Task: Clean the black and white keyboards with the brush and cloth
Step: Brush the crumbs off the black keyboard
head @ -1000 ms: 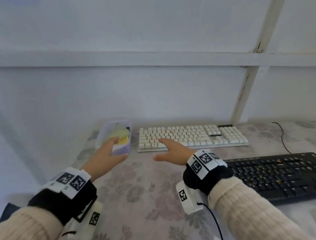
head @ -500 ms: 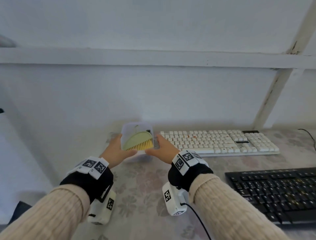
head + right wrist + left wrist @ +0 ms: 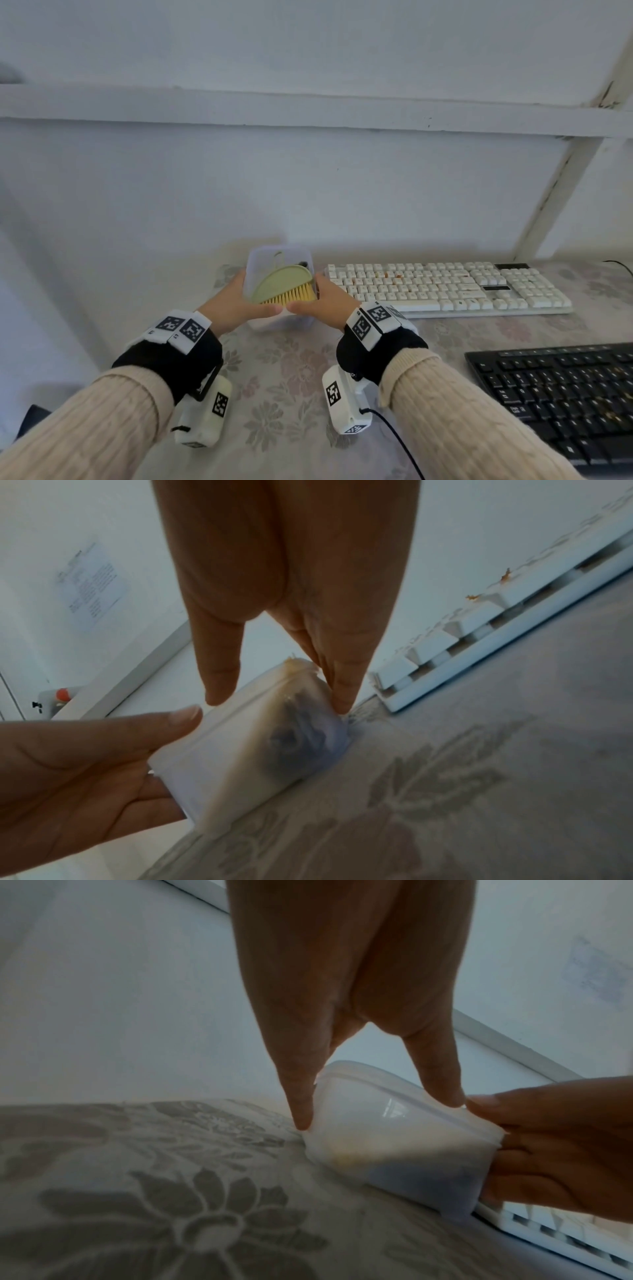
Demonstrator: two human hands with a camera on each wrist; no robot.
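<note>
We see a translucent plastic box [image 3: 279,320] on the floral tablecloth [image 3: 284,394], just left of the white keyboard [image 3: 445,286]. A green hand brush with yellow bristles [image 3: 284,286] lies inside the box. The left hand [image 3: 236,305] holds the box's left wall, fingers straight along it and thumb across the near rim; the right hand [image 3: 325,301] holds the right wall likewise. The black keyboard [image 3: 561,394] lies nearer us, right of the box. A dark shape shows through the box wall; whether it is the cloth we cannot tell.
</note>
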